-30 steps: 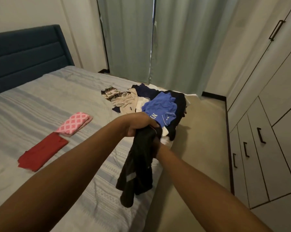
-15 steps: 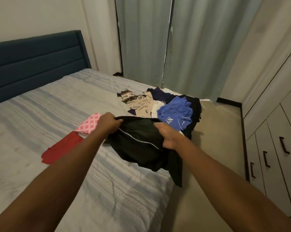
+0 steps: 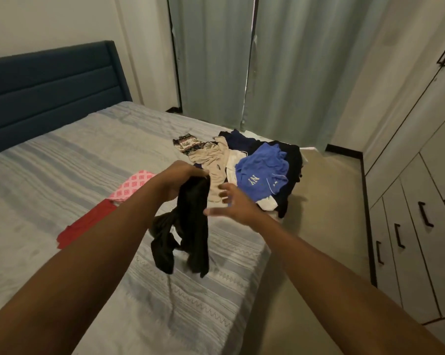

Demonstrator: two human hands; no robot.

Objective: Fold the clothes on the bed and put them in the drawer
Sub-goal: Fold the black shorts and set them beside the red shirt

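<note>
Garment, black, hangs bunched from my left hand, fingers clenched round its top, loose ends dangling near the bed. Half a second ago both hands held it stretched between them. Now my right hand is off it, released, fingers spread, just beside it. Pile of unfolded clothes sits at the bed's far corner, as before. Pink piece and red piece lie left, partly behind my left arm. Drawers at right, closed.
</note>
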